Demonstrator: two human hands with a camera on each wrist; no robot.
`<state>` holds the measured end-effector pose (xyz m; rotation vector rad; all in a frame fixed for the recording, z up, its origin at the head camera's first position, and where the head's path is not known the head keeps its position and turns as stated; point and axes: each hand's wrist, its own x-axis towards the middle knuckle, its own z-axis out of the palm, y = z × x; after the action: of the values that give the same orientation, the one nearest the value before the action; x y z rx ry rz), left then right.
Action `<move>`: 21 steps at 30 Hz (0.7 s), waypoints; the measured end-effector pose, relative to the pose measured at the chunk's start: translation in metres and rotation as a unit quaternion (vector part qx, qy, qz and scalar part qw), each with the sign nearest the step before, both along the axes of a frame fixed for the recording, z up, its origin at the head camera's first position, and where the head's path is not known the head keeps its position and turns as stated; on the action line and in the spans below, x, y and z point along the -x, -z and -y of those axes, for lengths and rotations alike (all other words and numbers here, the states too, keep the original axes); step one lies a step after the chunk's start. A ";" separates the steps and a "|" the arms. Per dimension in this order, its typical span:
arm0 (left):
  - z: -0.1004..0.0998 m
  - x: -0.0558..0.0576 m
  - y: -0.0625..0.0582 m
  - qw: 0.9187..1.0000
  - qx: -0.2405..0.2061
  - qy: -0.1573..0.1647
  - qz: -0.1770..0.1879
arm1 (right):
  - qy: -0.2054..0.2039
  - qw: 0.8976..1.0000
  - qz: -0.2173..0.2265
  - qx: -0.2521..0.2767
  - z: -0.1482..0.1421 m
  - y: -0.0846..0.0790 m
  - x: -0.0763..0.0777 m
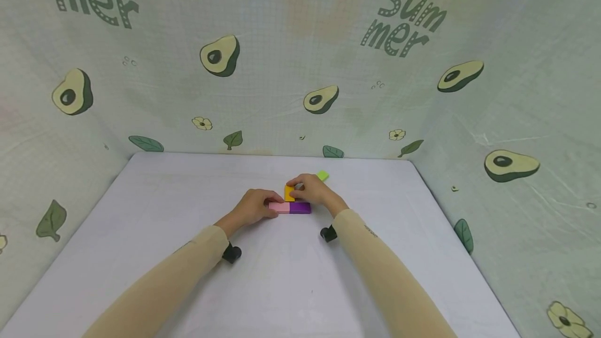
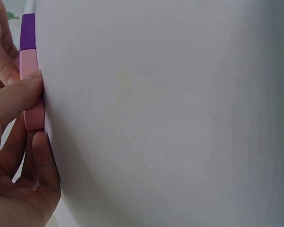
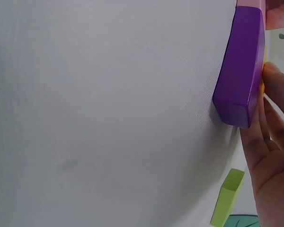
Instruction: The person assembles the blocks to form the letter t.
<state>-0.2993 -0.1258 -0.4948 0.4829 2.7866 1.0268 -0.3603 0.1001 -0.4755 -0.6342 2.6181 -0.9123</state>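
Note:
A pink block (image 1: pixel 280 208) and a purple block (image 1: pixel 300 208) lie end to end in a row on the white table. My left hand (image 1: pixel 255 206) grips the pink block at its left end; in the left wrist view the thumb lies across its near side. Behind the row, a yellow-orange block (image 1: pixel 288 193) extends away from where the two meet. My right hand (image 1: pixel 313 190) pinches this block between thumb and fingers. The right wrist view shows the purple block (image 3: pixel 239 66) large, hiding most of the yellow-orange one.
A lime-green block (image 1: pixel 322 175) lies behind my right hand, partly covered by it. Fabric printed with avocados and leaves stands around the back and sides of the white table (image 1: pixel 211 296). A small black device (image 1: pixel 232 253) sits at each wrist.

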 end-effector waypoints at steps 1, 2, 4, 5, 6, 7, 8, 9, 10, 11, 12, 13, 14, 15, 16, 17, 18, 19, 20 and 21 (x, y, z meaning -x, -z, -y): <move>0.000 0.000 0.000 1.000 0.001 0.000 0.000 | 0.001 1.000 0.000 0.001 0.000 0.000 0.000; 0.000 0.000 0.000 1.000 0.002 0.001 -0.001 | 0.001 1.000 0.000 0.001 0.000 0.001 0.000; 0.000 0.000 0.000 1.000 0.005 0.001 -0.001 | 0.003 1.000 0.000 0.000 0.000 0.002 0.000; 0.000 0.000 0.000 1.000 0.006 0.000 -0.001 | 0.004 1.000 0.000 -0.001 0.000 0.002 0.000; 0.000 0.000 -0.001 1.000 0.007 0.000 0.000 | 0.005 1.000 0.000 -0.002 0.001 0.002 0.000; 0.000 0.000 -0.001 1.000 0.007 -0.001 0.001 | 0.005 1.000 0.000 -0.003 0.001 0.003 0.000; 0.000 0.000 -0.001 1.000 0.008 -0.001 0.001 | 0.006 1.000 0.000 -0.004 0.001 0.003 0.000; 0.000 0.000 -0.001 1.000 0.007 0.000 0.002 | 0.007 1.000 0.000 -0.005 0.001 0.003 0.000; 0.000 0.000 -0.002 1.000 0.006 0.001 0.002 | 0.007 1.000 0.000 -0.006 0.001 0.003 0.000; 0.000 0.000 -0.002 1.000 0.004 0.001 0.002 | 0.008 1.000 0.000 -0.006 0.001 0.003 0.000; 0.000 0.000 -0.002 1.000 0.003 0.001 0.001 | 0.008 1.000 0.000 -0.006 0.002 0.002 -0.001; 0.000 0.000 -0.002 1.000 0.003 0.002 -0.001 | 0.009 1.000 0.001 -0.007 0.002 0.002 -0.001; 0.001 -0.001 -0.003 1.000 0.002 0.002 -0.002 | 0.009 1.000 0.001 -0.007 0.002 0.002 -0.002; 0.001 -0.001 -0.003 1.000 0.002 0.001 -0.002 | 0.009 1.000 0.001 -0.007 0.002 0.001 -0.002; 0.001 -0.001 -0.003 1.000 0.002 0.000 -0.002 | 0.008 1.000 0.002 -0.007 0.002 0.001 -0.002; 0.001 -0.001 -0.003 1.000 0.002 -0.001 -0.002 | 0.007 1.000 0.002 -0.006 0.002 0.000 -0.003; 0.001 -0.001 -0.003 1.000 0.002 -0.002 -0.001 | 0.006 1.000 0.003 -0.006 0.003 0.000 -0.003; 0.001 -0.001 -0.003 1.000 0.000 -0.002 0.000 | 0.005 1.000 0.004 -0.006 0.003 -0.001 -0.003; 0.000 -0.001 -0.003 1.000 0.000 -0.003 0.001 | 0.005 1.000 0.004 -0.006 0.003 -0.001 -0.003; 0.000 -0.001 -0.003 1.000 -0.001 -0.003 0.001 | 0.004 1.000 0.003 -0.007 0.003 -0.001 -0.003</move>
<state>-0.2978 -0.1261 -0.4915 0.4729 2.7867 1.0310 -0.3569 0.0975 -0.4744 -0.6173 2.6212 -0.8961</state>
